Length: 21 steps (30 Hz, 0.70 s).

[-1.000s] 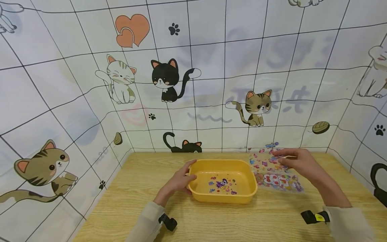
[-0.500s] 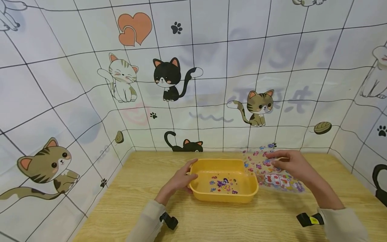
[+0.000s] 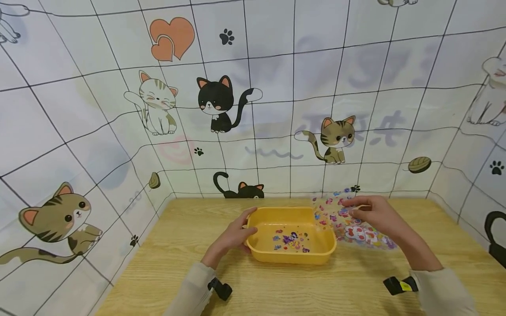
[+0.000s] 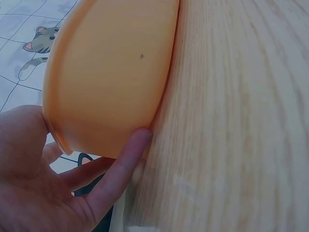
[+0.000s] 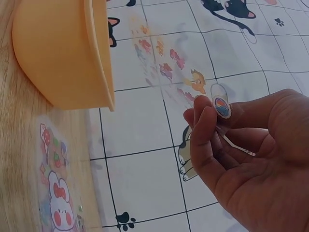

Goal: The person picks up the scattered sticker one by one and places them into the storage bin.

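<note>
A yellow plastic basin stands on the table with several small colourful stickers on its floor. My left hand grips the basin's left end, thumb over the rim and fingers against the outer wall, also seen on the basin wall in the left wrist view. Above the basin's right rear corner, my right hand pinches a clear sticker sheet printed with small colourful figures. In the right wrist view, thumb and fingers of the right hand hold its edge beside a round sticker.
Another clear sticker sheet, with white rabbit figures, lies on the table right of the basin. The wooden table ends at a cat-printed cloth wall. A dark curved object shows at the far right edge.
My right hand has moved left with the sticker sheet, bringing its left edge over the basin's right rear corner. The left hand and basin stay in place.
</note>
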### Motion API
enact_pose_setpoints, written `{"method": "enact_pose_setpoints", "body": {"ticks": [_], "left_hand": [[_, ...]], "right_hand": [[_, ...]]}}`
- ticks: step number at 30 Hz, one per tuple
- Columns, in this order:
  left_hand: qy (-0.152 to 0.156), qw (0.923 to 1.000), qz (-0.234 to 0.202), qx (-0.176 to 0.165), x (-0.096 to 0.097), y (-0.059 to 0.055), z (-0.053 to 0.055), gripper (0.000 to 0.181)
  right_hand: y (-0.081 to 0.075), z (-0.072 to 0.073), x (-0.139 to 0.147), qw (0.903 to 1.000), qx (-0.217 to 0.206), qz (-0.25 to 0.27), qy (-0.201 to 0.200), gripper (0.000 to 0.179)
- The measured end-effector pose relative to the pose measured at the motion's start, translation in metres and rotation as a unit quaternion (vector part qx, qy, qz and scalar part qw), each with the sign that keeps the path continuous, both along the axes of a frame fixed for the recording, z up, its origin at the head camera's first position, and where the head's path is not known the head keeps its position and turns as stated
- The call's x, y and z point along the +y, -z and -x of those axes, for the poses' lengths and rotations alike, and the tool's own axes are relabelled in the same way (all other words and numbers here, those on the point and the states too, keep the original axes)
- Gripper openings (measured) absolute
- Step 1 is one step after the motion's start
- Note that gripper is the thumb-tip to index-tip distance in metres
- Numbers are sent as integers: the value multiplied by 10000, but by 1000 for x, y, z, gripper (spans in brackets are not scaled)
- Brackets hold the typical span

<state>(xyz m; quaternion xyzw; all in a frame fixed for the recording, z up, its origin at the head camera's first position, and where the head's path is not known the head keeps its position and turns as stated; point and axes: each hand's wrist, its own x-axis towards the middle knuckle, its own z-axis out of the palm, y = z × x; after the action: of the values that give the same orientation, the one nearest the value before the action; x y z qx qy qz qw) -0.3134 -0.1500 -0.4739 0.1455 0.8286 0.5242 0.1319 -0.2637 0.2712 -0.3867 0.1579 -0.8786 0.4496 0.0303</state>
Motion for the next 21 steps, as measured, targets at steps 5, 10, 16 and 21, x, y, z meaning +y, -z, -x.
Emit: {"method": "enact_pose_setpoints", "body": {"ticks": [5, 10, 16, 21], "left_hand": [[-11, 10000, 9, 17, 1, 0, 1, 66], [4, 10000, -12, 18, 3, 0, 1, 66], [-25, 10000, -53, -6, 3, 1, 1, 66], [-36, 10000, -53, -16, 2, 0, 1, 66]], "right_hand": [[-3, -1, -3, 9999, -82, 29, -97, 33], [-5, -4, -6, 9999, -84, 25, -97, 32], [-3, -4, -9, 9999, -64, 68, -109, 33], [0, -3, -11, 9997, -159, 98, -142, 33]]}}
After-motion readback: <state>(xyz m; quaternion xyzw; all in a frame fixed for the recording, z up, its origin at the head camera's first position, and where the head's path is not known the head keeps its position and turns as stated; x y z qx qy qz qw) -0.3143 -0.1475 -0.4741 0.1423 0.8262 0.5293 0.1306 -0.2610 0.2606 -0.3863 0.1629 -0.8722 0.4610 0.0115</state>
